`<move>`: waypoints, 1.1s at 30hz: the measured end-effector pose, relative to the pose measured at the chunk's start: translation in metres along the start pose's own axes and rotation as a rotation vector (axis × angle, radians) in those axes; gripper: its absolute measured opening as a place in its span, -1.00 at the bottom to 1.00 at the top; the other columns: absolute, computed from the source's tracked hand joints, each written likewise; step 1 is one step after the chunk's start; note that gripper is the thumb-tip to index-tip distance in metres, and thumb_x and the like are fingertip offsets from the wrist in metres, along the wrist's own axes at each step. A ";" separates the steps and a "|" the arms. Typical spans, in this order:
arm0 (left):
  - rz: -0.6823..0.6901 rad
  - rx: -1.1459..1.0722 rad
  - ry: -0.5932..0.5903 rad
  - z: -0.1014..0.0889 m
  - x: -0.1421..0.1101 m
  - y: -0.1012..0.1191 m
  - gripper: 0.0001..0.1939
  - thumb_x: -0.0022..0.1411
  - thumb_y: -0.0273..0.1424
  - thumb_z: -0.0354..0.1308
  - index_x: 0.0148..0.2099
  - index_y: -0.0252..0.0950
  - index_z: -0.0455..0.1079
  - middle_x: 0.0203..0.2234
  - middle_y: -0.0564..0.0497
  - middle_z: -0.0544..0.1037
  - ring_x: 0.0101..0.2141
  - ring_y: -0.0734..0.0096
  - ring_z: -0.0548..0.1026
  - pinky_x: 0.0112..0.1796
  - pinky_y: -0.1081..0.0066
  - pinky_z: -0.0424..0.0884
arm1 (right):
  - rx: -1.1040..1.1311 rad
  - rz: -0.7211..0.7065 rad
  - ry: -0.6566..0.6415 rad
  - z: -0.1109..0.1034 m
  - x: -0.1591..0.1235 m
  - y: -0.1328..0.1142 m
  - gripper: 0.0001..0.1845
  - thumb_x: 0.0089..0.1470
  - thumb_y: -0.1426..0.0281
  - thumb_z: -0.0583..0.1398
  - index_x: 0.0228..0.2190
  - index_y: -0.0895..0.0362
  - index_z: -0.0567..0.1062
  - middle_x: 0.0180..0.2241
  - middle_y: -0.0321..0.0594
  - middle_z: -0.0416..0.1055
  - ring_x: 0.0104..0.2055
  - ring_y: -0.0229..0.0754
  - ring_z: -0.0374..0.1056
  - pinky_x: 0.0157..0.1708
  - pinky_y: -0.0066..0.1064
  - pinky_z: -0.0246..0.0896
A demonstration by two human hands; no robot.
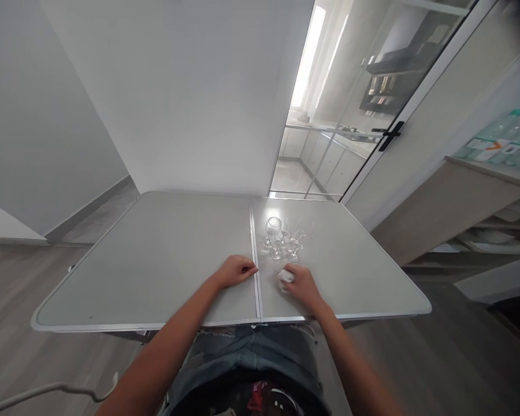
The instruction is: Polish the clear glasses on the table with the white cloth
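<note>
Several clear stemmed glasses (274, 225) stand close together on the right half of the pale folding table (190, 231), and some see-through shapes among them are hard to make out. Just in front of them, my right hand (301, 283) is closed around a crumpled white cloth (286, 278), pressed near the tabletop. Whether it is fabric or tissue is not clear. My left hand (236, 270) rests on the table beside the metal centre seam (255, 271), fingers curled in and thumb against them. Nothing shows in it, and it is apart from the glasses.
A white wall (190, 104) rises behind the table. To the right are a glass door with a black handle (390, 136) and a wooden shelf (450, 202) bearing clear plastic bottles (498, 141). A pale cable (56, 387) hangs at lower left.
</note>
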State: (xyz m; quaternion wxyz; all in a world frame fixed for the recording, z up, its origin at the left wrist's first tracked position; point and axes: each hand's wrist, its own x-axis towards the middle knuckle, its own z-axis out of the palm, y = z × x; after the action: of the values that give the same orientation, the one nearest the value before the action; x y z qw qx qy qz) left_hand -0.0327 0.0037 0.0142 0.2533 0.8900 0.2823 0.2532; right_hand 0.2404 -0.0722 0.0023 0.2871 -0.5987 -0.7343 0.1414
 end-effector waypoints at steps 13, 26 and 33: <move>-0.283 -0.181 0.076 0.003 0.003 -0.019 -0.77 0.07 -0.45 0.04 -0.60 -0.32 0.18 -0.67 0.17 0.07 -0.55 0.55 0.04 -0.49 0.44 -0.04 | 0.170 -0.251 -0.168 0.062 0.082 -0.052 -0.95 -0.08 0.43 0.17 -0.54 0.11 0.40 -0.57 -0.34 0.35 -0.48 -0.28 0.21 -0.42 -0.48 -0.03; -0.256 -0.448 0.027 -0.004 0.002 -0.023 -0.56 0.28 -0.12 0.10 -0.51 -0.34 0.29 -0.61 0.14 0.14 -0.51 0.54 0.08 -0.44 0.46 0.03 | 0.519 -0.250 -0.257 0.058 0.088 -0.037 -0.88 -0.04 0.40 0.16 -0.49 0.14 0.51 -0.53 -0.36 0.36 -0.43 -0.26 0.24 -0.37 -0.48 0.12; -0.258 -0.440 0.015 -0.003 0.002 -0.023 -0.57 0.29 -0.12 0.08 -0.48 -0.35 0.35 -0.61 0.13 0.15 -0.51 0.53 0.10 -0.45 0.46 0.04 | 0.568 -0.229 -0.273 0.056 0.088 -0.035 -0.86 -0.04 0.39 0.16 -0.47 0.15 0.52 -0.51 -0.34 0.38 -0.43 -0.25 0.24 -0.38 -0.47 0.11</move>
State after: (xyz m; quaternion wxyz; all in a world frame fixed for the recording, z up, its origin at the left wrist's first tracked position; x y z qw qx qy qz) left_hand -0.0418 0.0226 0.0038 0.4690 0.7680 0.3337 0.2808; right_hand 0.1685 0.0111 -0.0009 0.3555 -0.3841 -0.7596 0.3861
